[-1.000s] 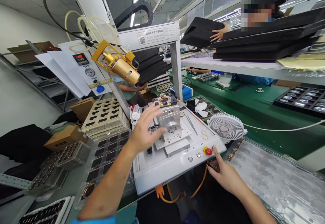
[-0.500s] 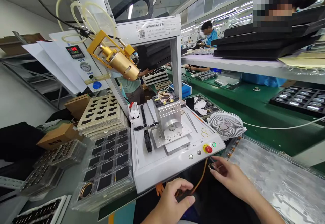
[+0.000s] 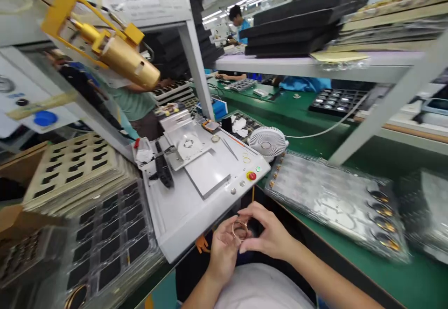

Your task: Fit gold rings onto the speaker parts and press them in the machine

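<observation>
A thin copper-coloured ring (image 3: pixel 240 231) is held up between my two hands, low in front of the machine. My left hand (image 3: pixel 224 248) grips its left side, fingers curled. From the right, my right hand (image 3: pixel 269 232) has thumb and fingers bent around the ring's other side; its fingertips are at the rim. Just ahead stands a white dispensing machine (image 3: pixel 182 234) with a bare grey plate (image 3: pixel 206 173) on its bed. Behind the plate is a silver fixture block (image 3: pixel 185 143). A gold cylinder head (image 3: pixel 129 61) hangs over the bed's left side.
Clear trays with dark squares (image 3: pixel 112 239) are stacked left, a copper ring (image 3: pixel 75 296) in one corner. A small white fan (image 3: pixel 268 142) stands right of the machine. Beyond it lies a clear blister tray (image 3: pixel 325 197) with rings. Tweezers (image 3: pixel 230 149) rest on the bed.
My hands have come together around the ring, which was at my right fingertips while my left hand was open. The fixture block has moved back, baring more of the plate. The view has swung right.
</observation>
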Available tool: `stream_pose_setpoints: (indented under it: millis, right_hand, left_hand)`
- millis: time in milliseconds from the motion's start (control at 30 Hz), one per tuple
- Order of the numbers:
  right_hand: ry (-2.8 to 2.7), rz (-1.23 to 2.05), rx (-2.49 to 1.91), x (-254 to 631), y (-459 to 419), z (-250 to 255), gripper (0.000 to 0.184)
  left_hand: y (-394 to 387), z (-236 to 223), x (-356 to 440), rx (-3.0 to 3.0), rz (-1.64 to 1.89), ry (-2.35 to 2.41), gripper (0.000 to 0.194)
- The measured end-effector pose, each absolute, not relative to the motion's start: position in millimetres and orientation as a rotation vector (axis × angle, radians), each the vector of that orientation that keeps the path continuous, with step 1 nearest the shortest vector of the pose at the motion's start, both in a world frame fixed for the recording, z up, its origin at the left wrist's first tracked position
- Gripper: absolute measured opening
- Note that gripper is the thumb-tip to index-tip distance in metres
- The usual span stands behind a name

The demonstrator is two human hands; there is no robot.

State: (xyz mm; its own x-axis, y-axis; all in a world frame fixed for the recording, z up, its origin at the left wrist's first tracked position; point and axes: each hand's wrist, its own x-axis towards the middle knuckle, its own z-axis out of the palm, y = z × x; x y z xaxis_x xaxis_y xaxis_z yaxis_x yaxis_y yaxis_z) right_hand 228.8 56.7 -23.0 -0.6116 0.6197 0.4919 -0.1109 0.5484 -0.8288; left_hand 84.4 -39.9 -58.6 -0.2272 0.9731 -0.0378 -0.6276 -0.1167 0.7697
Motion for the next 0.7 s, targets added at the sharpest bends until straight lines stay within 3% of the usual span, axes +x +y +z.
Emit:
stream_pose_setpoints:
  millis: [133, 267, 433, 700]
  right_hand:
    - [-2.183, 0.978, -0.548, 254, 81, -12, 0.062]
    - [-2.449, 0.512, -1.604, 341, 144, 6, 0.029]
    - [-2.278, 0.293, -2.358, 466, 195, 13, 0.027]
    - [-2.474, 0.237, -2.502, 513, 206, -7, 0.013]
  left_hand:
    - [-41, -57, 78, 0.557, 1.617, 0.908, 0.043]
    - [-50, -64, 65, 0.563, 1.580, 1.037, 0.045]
    - [-58, -77, 58, 0.524, 1.520, 1.099, 0.044]
    - [-54, -76, 73, 0.605, 1.498, 1.095, 0.045]
